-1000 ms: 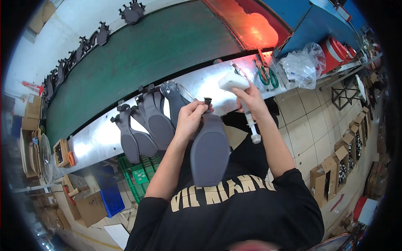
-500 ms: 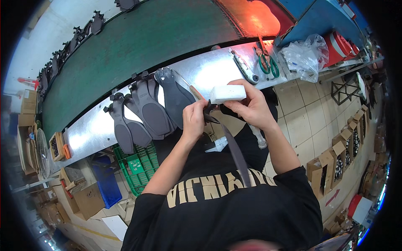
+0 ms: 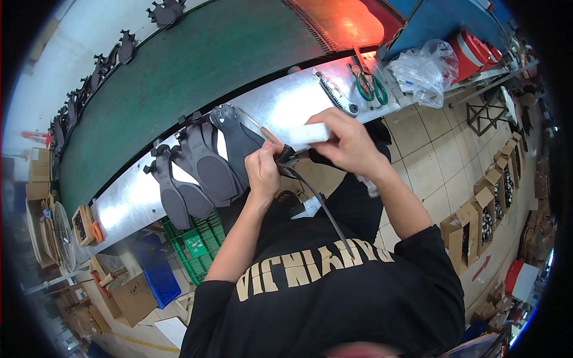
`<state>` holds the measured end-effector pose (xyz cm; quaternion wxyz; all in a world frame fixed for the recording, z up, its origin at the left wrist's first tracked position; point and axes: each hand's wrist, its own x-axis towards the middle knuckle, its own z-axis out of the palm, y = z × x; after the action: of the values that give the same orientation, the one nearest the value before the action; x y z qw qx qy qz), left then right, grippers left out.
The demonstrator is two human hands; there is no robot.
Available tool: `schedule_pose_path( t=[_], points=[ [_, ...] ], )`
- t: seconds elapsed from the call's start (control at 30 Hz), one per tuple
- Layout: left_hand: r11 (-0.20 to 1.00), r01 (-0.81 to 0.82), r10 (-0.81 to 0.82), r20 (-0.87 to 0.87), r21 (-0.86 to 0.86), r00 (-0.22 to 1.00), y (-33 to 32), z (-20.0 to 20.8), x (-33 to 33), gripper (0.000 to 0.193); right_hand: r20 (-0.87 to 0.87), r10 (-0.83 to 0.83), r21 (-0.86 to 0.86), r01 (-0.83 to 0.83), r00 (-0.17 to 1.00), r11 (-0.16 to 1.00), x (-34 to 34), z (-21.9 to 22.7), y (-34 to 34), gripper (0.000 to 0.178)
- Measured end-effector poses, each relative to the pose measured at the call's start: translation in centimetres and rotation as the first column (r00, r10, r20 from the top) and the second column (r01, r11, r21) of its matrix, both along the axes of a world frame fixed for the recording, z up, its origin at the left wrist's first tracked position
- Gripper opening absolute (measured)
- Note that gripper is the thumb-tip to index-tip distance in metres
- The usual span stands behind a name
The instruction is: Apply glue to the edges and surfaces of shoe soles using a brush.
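Note:
My left hand (image 3: 262, 172) is closed around a long dark strap (image 3: 318, 203), whose loose end trails down over my shirt. My right hand (image 3: 351, 145) grips a white block (image 3: 310, 134), smeared by motion, close to the strap's upper end. Whether the block touches the strap cannot be made out. Left of my hands, several dark grey sandal soles (image 3: 210, 160) with strap ends lie side by side, overhanging the metal ledge's (image 3: 125, 206) near edge. A thin tool with a wooden handle (image 3: 270, 136) rests just above my left hand.
Green-handled scissors (image 3: 371, 89) and a utility knife (image 3: 337, 93) lie on the ledge, near a clear plastic bag (image 3: 424, 71). Beyond runs a green conveyor belt (image 3: 197, 65). Below stands a green crate (image 3: 194, 247); open cardboard boxes (image 3: 471, 230) line the floor at right.
My right hand has turned and lifted slightly, tilting the white block. My left hand has shifted a little left with the strap, which now shows more edge-on. The whole view has shifted slightly.

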<state>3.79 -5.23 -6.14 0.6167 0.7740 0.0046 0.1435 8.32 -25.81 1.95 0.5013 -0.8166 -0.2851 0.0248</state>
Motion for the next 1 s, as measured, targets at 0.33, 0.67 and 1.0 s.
schedule_pose_path(
  t=[0.33,0.67,1.0],
  points=[
    [0.649,-0.112,-0.388,-0.455,-0.752,0.802,1.1,-0.1,0.7,0.064,-0.379,0.000,0.300,0.122,0.926,0.946,-1.4,-0.1,-0.7,0.033],
    [0.629,-0.061,-0.469,-0.441,-0.775,0.765,0.8,0.4,0.3,0.067,-0.324,-0.017,0.303,0.120,0.946,0.945,-1.6,-0.7,0.9,0.031],
    [0.921,-0.016,-0.118,-0.318,-0.389,0.941,1.4,-6.0,0.1,0.031,0.116,-0.055,0.044,0.050,0.992,0.998,-1.8,0.5,2.3,0.034]
  ],
)
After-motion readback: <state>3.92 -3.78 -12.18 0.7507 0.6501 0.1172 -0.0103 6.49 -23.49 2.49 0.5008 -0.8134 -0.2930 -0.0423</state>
